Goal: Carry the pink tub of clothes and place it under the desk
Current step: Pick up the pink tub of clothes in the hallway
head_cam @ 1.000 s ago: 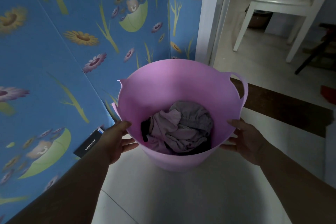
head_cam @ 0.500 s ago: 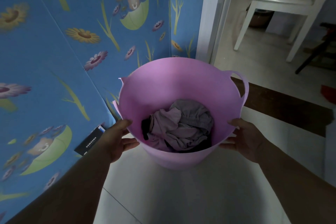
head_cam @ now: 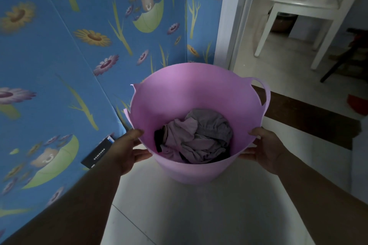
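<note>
Little has changed over the last second: the tub (head_cam: 196,123) has only crept slightly toward the doorway (head_cam: 235,16). Left hand (head_cam: 127,151) and right hand (head_cam: 265,148) clasp its near rim, clothes (head_cam: 194,136) inside. It hangs above the floor (head_cam: 199,211); carrying has barely begun, no bench visible.

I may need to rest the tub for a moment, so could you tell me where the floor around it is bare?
Bare tile lies in front of the pink tub, between the two forearms, and to its right up to the dark threshold strip. It is tighter on the left: a black box leans at the foot of the blue wall. Both hands, left hand and right hand, grip the rim.
</note>
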